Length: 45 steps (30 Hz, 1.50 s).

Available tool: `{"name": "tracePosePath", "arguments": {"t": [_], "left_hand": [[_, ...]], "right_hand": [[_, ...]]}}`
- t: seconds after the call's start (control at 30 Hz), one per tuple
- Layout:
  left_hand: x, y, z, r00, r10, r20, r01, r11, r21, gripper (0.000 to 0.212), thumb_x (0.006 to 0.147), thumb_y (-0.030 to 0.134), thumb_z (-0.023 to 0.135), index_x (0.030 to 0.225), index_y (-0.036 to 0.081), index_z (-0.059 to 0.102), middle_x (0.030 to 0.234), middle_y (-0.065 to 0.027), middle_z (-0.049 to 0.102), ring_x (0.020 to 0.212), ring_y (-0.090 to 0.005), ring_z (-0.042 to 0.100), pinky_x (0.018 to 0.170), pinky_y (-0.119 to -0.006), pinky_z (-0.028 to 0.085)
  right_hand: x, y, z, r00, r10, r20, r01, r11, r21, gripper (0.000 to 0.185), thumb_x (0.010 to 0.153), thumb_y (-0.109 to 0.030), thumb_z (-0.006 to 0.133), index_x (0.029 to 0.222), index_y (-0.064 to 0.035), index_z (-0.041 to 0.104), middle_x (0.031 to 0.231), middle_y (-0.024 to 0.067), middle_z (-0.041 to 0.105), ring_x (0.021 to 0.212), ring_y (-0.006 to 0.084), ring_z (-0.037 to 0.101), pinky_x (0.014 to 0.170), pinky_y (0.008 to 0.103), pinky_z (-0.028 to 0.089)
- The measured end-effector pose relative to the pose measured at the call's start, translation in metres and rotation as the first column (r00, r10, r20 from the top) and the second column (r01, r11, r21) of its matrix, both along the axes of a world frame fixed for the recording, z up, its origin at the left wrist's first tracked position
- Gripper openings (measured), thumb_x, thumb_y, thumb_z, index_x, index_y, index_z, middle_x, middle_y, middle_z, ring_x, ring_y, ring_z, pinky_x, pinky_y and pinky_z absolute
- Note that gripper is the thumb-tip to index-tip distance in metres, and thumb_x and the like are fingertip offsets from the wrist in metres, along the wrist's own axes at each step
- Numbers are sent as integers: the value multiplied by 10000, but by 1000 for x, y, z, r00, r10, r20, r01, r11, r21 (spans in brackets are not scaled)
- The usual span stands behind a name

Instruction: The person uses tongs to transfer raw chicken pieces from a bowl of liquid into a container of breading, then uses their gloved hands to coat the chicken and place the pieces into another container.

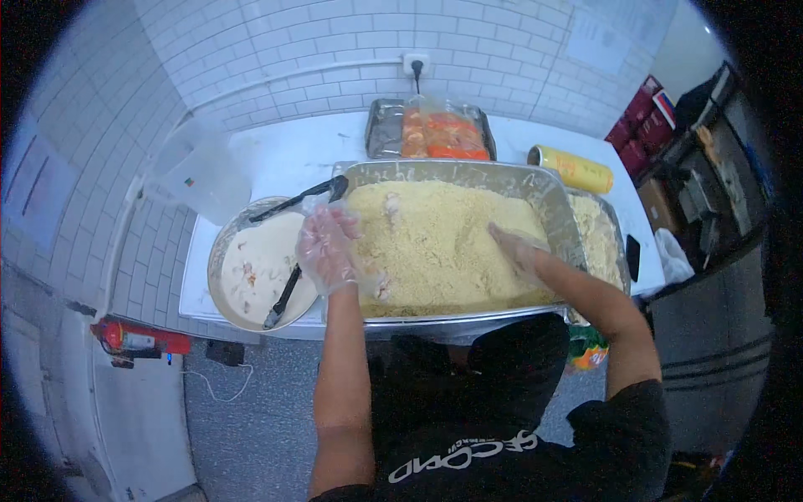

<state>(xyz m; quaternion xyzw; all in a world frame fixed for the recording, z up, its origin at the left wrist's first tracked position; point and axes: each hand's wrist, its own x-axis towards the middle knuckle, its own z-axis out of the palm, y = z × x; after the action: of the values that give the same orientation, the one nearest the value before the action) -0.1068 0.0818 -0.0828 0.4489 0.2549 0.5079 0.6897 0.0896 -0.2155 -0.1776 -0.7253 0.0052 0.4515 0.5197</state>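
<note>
A deep metal tray [452,314] holds a thick layer of pale yellow crumbs [439,245], with a few whitish pieces showing at its left side. Over the tray's left edge is my left hand [327,245], in a clear plastic glove, fingers bent with the palm partly visible; nothing is plainly held in it. My right hand [517,248], gloved too, lies on the crumbs at the right, its fingertips partly sunk in them. At the left stands a round bowl [216,288] of white batter with pieces in it. Black tongs [285,295] rest across the bowl, partly behind my left hand.
Behind the tray, a smaller metal tray [384,128] holds clear bags of orange-coloured food [445,135]. A yellow can [574,168] lies at the back right, above another crumb-filled tray [621,251]. A dark phone [633,257] sits near the right edge; a translucent plastic container [204,169] stands back left.
</note>
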Motion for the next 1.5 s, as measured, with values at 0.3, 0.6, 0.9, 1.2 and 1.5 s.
{"name": "tracePosePath", "arguments": {"t": [0.3, 0.6, 0.9, 1.2, 1.5], "left_hand": [[-12, 7, 2, 992, -85, 97, 89, 996, -32, 376, 983, 347, 583, 890, -13, 644, 674, -86, 650, 556, -138, 616, 486, -242, 481], [-11, 8, -2, 991, -108, 77, 110, 994, -26, 350, 992, 331, 566, 923, -5, 637, 658, -85, 632, 556, -149, 617, 474, -255, 478], [-15, 9, -3, 986, -138, -95, 140, 990, 15, 330, 999, 303, 551, 935, -10, 635, 682, -78, 632, 562, -130, 601, 515, -250, 469], [-3, -5, -16, 952, -268, -149, 288, 949, 129, 292, 979, 302, 597, 946, 19, 661, 747, -48, 652, 597, -88, 576, 550, -233, 440], [-2, -8, -15, 897, -238, -374, 312, 938, 153, 322, 998, 320, 547, 895, 31, 645, 700, -41, 645, 587, -99, 600, 530, -242, 472]], "right_hand": [[-33, 111, 58, 987, -159, -25, 152, 865, 478, 554, 1039, -478, 322, 1362, -72, 517, 1310, 89, 594, 1151, 244, 589, 979, 372, 463], [-28, 206, 64, 6, 491, 871, -282, 837, -469, 548, 930, -491, 518, 1354, -146, 557, 1440, 115, 488, 1323, 303, 461, 1120, 397, 335], [-54, 211, 56, -183, 843, 506, -211, 469, -858, 637, 858, -631, 479, 1347, -230, 558, 1337, 74, 570, 1168, 325, 566, 976, 537, 419], [-44, 123, 46, -66, 695, 716, -191, 696, -692, 771, 964, -578, 370, 1503, -34, 283, 1545, 214, 296, 1418, 384, 303, 1135, 555, 253], [-44, 139, 43, -93, 820, 564, -249, 530, -811, 795, 984, -559, 332, 1523, 9, 196, 1607, 181, 154, 1489, 355, 124, 1193, 523, 105]]}}
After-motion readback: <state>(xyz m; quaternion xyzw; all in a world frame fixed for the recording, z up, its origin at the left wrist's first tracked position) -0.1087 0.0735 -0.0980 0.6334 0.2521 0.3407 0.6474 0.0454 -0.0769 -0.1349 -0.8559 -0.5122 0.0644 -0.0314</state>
